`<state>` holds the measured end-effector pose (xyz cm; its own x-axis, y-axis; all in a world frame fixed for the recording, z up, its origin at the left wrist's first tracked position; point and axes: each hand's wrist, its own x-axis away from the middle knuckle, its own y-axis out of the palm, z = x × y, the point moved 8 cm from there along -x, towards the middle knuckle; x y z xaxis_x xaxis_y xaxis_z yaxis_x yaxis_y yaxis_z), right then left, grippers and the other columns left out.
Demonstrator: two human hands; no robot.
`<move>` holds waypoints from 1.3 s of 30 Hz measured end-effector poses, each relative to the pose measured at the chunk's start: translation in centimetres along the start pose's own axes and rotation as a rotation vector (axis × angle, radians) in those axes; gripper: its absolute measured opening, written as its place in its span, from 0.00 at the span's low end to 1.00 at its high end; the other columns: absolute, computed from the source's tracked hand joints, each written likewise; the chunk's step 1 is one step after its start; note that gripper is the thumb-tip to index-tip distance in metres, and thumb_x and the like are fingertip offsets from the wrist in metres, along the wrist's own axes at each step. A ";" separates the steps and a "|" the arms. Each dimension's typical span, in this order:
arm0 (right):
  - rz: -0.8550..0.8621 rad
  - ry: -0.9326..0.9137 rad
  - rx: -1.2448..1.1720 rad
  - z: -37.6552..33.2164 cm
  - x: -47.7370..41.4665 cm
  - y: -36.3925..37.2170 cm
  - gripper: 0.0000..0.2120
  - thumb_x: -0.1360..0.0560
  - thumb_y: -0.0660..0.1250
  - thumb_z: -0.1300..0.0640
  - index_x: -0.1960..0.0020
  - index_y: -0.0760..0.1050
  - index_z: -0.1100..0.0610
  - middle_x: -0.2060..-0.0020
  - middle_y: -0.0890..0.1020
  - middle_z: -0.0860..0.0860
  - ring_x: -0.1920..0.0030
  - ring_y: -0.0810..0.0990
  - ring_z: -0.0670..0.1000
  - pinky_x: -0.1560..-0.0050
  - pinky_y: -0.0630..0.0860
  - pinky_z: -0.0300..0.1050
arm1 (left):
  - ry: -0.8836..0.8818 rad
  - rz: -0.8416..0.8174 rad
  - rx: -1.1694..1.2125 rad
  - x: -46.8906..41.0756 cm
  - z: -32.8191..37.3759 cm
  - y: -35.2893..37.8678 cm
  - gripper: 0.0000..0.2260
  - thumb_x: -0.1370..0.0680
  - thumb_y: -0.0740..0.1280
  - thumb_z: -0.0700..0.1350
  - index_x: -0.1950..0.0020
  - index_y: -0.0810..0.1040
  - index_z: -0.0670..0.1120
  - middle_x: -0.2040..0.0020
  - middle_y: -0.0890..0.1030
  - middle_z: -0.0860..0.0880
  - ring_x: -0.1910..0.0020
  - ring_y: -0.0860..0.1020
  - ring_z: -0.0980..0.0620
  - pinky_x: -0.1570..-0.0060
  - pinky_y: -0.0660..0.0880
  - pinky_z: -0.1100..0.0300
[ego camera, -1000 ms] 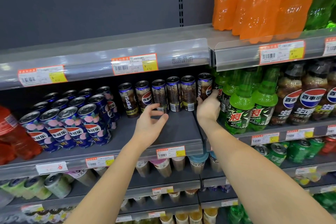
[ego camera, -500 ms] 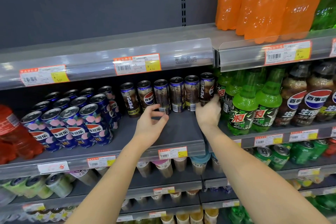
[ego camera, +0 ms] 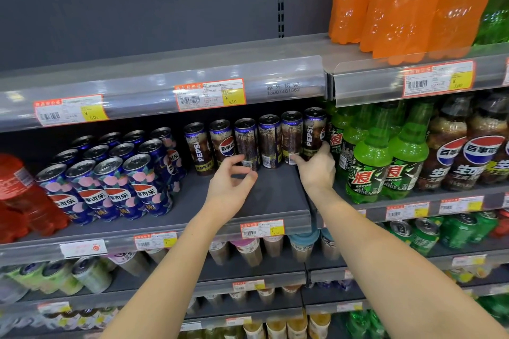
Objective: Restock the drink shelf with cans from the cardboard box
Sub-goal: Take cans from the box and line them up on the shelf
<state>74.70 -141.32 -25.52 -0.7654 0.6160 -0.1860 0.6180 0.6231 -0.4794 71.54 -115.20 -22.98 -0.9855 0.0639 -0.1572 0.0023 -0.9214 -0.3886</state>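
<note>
Several slim dark Pepsi cans (ego camera: 268, 140) stand in a row at the back of the grey middle shelf (ego camera: 275, 201). My right hand (ego camera: 316, 173) wraps the base of the rightmost can (ego camera: 313, 129), thumb on its right side and fingers reaching left under its neighbour. My left hand (ego camera: 230, 184) hovers over the bare shelf in front of the row. It is open, with curled fingertips close to the bottom of the third can (ego camera: 246, 140), and holds nothing. The cardboard box is not in view.
Blue peach Pepsi cans (ego camera: 110, 187) fill the shelf's left part, beside red bottles (ego camera: 19, 195). Green bottles (ego camera: 371, 162) and brown Pepsi bottles (ego camera: 468, 157) stand right of my right hand. Orange bottles (ego camera: 399, 2) stand on the shelf above, whose price rail (ego camera: 165, 96) overhangs the cans.
My left hand has edged slightly up towards the can row. My right hand stays at the base of the rightmost can.
</note>
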 end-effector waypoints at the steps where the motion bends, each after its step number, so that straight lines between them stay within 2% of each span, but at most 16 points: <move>1: -0.004 -0.002 0.004 0.0 0.0 0.0 0.42 0.30 0.79 0.46 0.25 0.63 0.62 0.38 0.78 0.63 0.39 0.79 0.65 0.44 0.77 0.57 | 0.002 0.000 -0.008 0.1 0.1 0.0 0.20 0.19 0.71 0.51 0.29 0.71 0.57 0.45 0.85 0.57 0.48 0.84 0.54 0.40 0.78 0.54; 6: -0.011 0.000 0.002 -0.3 0.4 -0.2 0.40 0.28 0.78 0.48 0.25 0.64 0.63 0.37 0.78 0.63 0.38 0.78 0.65 0.44 0.76 0.55 | 0.011 -0.006 -0.031 0.8 0.5 -0.1 0.21 0.19 0.71 0.50 0.28 0.71 0.55 0.43 0.84 0.57 0.49 0.84 0.56 0.43 0.77 0.58; 9: 0.012 -0.005 -0.014 -0.4 1.2 -0.8 0.31 0.27 0.76 0.51 0.30 0.69 0.63 0.40 0.80 0.62 0.40 0.80 0.65 0.45 0.77 0.55 | 0.013 -0.006 -0.071 1.3 0.5 0.1 0.21 0.19 0.71 0.50 0.28 0.71 0.55 0.42 0.83 0.57 0.52 0.83 0.61 0.50 0.76 0.64; 11: 0.001 -0.055 -0.020 -0.8 2.1 -1.2 0.27 0.26 0.75 0.53 0.31 0.72 0.61 0.41 0.82 0.61 0.41 0.81 0.63 0.45 0.78 0.54 | 0.023 -0.028 -0.133 1.7 0.6 0.5 0.21 0.19 0.71 0.50 0.27 0.72 0.54 0.41 0.82 0.57 0.54 0.82 0.63 0.52 0.75 0.68; 13: -0.042 -0.146 0.013 -1.5 3.3 -1.5 0.26 0.24 0.73 0.53 0.29 0.72 0.58 0.40 0.82 0.59 0.40 0.81 0.61 0.45 0.78 0.52 | 0.051 -0.053 -0.234 2.0 1.0 0.8 0.21 0.19 0.70 0.51 0.26 0.71 0.53 0.39 0.80 0.56 0.51 0.81 0.63 0.51 0.74 0.70; 15: -0.093 -0.247 0.056 -2.3 4.5 -1.8 0.24 0.23 0.71 0.54 0.29 0.74 0.56 0.37 0.82 0.56 0.38 0.80 0.59 0.43 0.78 0.51 | 0.096 -0.052 -0.354 2.4 1.6 0.8 0.22 0.18 0.69 0.52 0.25 0.71 0.52 0.36 0.79 0.53 0.43 0.80 0.58 0.45 0.74 0.65; 17: -0.163 -0.329 0.104 -3.1 5.9 -1.7 0.22 0.22 0.69 0.55 0.29 0.74 0.54 0.34 0.80 0.52 0.36 0.79 0.58 0.40 0.78 0.52 | 0.150 -0.037 -0.485 2.8 2.1 0.5 0.22 0.18 0.67 0.53 0.25 0.71 0.51 0.33 0.78 0.50 0.35 0.77 0.53 0.36 0.75 0.55; 19: -0.240 -0.380 0.169 -3.9 7.4 -1.1 0.22 0.21 0.67 0.54 0.27 0.73 0.52 0.30 0.76 0.49 0.32 0.76 0.55 0.36 0.76 0.53 | 0.174 -0.011 -0.615 3.7 2.4 -0.2 0.22 0.18 0.66 0.53 0.25 0.70 0.50 0.32 0.77 0.48 0.33 0.75 0.48 0.35 0.75 0.48; 21: -0.310 -0.453 0.195 -5.0 9.4 -0.1 0.23 0.19 0.66 0.54 0.25 0.70 0.52 0.26 0.73 0.49 0.28 0.72 0.53 0.32 0.73 0.51 | 0.154 0.025 -0.714 4.8 2.2 -1.6 0.22 0.19 0.66 0.53 0.25 0.71 0.49 0.33 0.77 0.47 0.34 0.75 0.45 0.37 0.75 0.46; 24: -0.422 -0.624 0.171 -7.4 13.8 2.4 0.24 0.20 0.66 0.56 0.25 0.70 0.55 0.26 0.72 0.51 0.25 0.68 0.50 0.28 0.69 0.48 | 0.092 0.079 -0.813 6.9 1.1 -5.0 0.23 0.19 0.66 0.52 0.26 0.72 0.47 0.32 0.77 0.45 0.35 0.76 0.43 0.39 0.76 0.46; 28: -0.570 -0.798 0.187 -10.4 21.4 6.4 0.23 0.20 0.66 0.58 0.25 0.71 0.56 0.26 0.72 0.51 0.24 0.67 0.48 0.27 0.66 0.46 | -0.032 0.097 -0.827 11.2 -2.4 -10.9 0.23 0.18 0.66 0.52 0.24 0.70 0.47 0.30 0.75 0.45 0.34 0.76 0.45 0.36 0.74 0.46; 32: -0.729 -0.931 0.235 -13.1 29.7 10.0 0.24 0.20 0.65 0.57 0.25 0.71 0.52 0.26 0.72 0.49 0.23 0.66 0.47 0.32 0.71 0.47 | -0.156 0.144 -0.803 16.7 -5.8 -18.0 0.23 0.18 0.66 0.51 0.24 0.69 0.49 0.31 0.77 0.46 0.40 0.79 0.45 0.41 0.77 0.49; 37: -0.927 -1.058 0.297 -16.6 41.3 15.3 0.25 0.18 0.63 0.56 0.22 0.65 0.54 0.23 0.67 0.49 0.22 0.62 0.48 0.31 0.71 0.49 | -0.300 0.235 -0.955 25.6 -9.6 -27.8 0.24 0.18 0.64 0.52 0.23 0.69 0.48 0.31 0.76 0.45 0.36 0.77 0.43 0.40 0.76 0.48; 39: -0.988 -1.088 0.297 -18.1 46.5 17.6 0.24 0.18 0.64 0.57 0.23 0.67 0.54 0.25 0.70 0.50 0.24 0.66 0.51 0.35 0.75 0.51 | -0.362 0.266 -0.991 29.6 -11.0 -31.8 0.24 0.18 0.65 0.52 0.23 0.69 0.47 0.32 0.77 0.44 0.36 0.77 0.42 0.40 0.76 0.48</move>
<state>53.26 -93.00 -27.11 -0.6796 -0.7165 -0.1576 -0.1698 0.3626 -0.9163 44.14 -79.73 -25.29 -0.9245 -0.3581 -0.1305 0.1986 -0.1604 -0.9669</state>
